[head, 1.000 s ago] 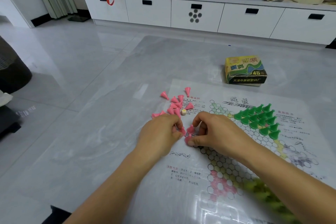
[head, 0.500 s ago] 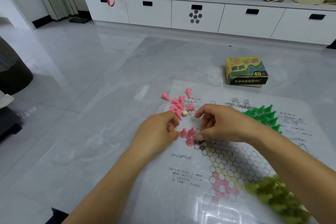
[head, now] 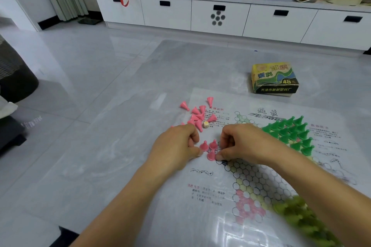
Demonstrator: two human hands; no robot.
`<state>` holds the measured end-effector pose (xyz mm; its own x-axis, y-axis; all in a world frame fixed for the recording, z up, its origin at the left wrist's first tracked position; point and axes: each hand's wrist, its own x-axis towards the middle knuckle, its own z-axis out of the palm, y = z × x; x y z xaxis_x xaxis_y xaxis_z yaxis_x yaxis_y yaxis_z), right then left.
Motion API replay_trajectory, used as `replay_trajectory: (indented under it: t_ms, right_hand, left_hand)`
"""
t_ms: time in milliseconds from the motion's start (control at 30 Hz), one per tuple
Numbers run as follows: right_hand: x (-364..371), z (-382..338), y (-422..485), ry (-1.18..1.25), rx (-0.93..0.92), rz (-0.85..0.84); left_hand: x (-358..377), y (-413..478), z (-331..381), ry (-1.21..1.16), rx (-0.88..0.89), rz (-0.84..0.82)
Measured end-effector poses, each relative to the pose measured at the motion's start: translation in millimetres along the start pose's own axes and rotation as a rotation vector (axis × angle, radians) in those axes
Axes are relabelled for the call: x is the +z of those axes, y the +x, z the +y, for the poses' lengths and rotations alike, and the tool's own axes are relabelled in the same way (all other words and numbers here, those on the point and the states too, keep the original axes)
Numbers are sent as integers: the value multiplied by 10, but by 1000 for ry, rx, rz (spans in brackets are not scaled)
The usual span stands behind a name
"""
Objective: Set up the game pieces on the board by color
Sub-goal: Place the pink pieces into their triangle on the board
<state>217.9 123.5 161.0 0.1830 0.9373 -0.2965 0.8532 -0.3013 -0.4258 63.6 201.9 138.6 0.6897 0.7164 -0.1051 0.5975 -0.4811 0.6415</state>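
Observation:
A paper game board [head: 251,176] with a star of hexagon cells lies on the grey table. Three pink cone pieces [head: 210,155] stand together at the board's left tip. My right hand [head: 247,144] has curled fingers, and its thumb and a fingertip pinch the nearest of them. My left hand [head: 176,146] is curled just left of the trio, its thumb close to one cone; what is inside it is hidden. Loose pink cones [head: 198,115] lie tipped over behind my hands. Dark green pieces [head: 291,132] fill the far right tip, and blurred yellow-green pieces [head: 301,218] fill the near right.
A small cream die [head: 205,124] lies among the loose pink cones. The yellow game box [head: 274,78] sits beyond the board. A white drawer cabinet [head: 216,16] with bags and bottles lines the far wall. A dark round object [head: 16,78] stands at the left.
My right hand moved away from the front pink cone and came back to it. My left hand shifted slightly left. Three pink cones now stand in plain view between my hands.

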Motion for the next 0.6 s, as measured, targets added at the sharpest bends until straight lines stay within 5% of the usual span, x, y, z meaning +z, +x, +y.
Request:
replay_trajectory:
  t_ms: [600]
  right_hand:
    - [-14,10,-19,16,14,-23]
  left_hand:
    - [2,-23,57,87,-20,-34]
